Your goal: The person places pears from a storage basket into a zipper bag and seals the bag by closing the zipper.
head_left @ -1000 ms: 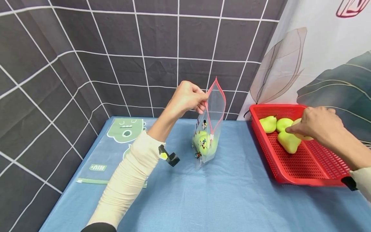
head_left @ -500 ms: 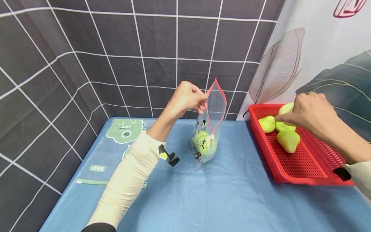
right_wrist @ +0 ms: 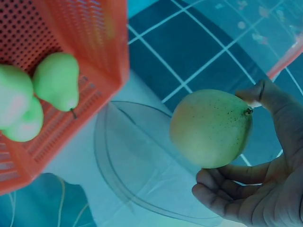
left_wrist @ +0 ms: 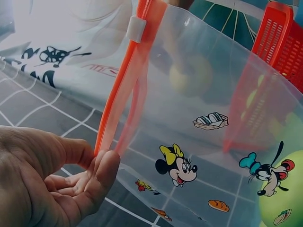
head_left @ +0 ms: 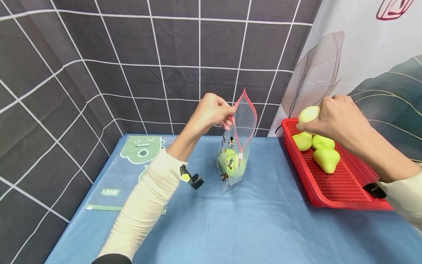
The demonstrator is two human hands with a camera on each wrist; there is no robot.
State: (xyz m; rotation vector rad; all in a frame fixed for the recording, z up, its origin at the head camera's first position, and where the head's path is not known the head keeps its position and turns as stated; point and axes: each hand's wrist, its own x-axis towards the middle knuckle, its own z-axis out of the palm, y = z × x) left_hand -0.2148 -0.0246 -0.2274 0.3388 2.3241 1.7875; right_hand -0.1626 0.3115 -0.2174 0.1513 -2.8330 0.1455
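Note:
Between thumb and fingers, my left hand [head_left: 214, 110] pinches the pink slider-zip rim of a clear zip bag [head_left: 245, 119], printed with cartoon figures. The bag stands upright on the cloth, mouth apart, with green fruit [left_wrist: 284, 198] at its bottom; the kind is hard to tell. My right hand [head_left: 341, 115] grips a speckled yellow-green mango [right_wrist: 210, 128] in the air above the red basket's [head_left: 346, 203] far left corner. Several green pears [head_left: 326, 160] lie inside the basket. In the right wrist view, thumb and fingers hold the mango near its stem end.
A flat zip bag with a green cartoon print [head_left: 112, 176] lies at the left of the blue cloth [head_left: 224, 227]. A dark gridded backdrop [head_left: 178, 44] rises behind the table, and a white leaf-print curtain [head_left: 362, 44] hangs at the right.
My right hand has lifted the mango up out of the basket and moved left with it. The left hand keeps its pinch on the bag's rim, almost still.

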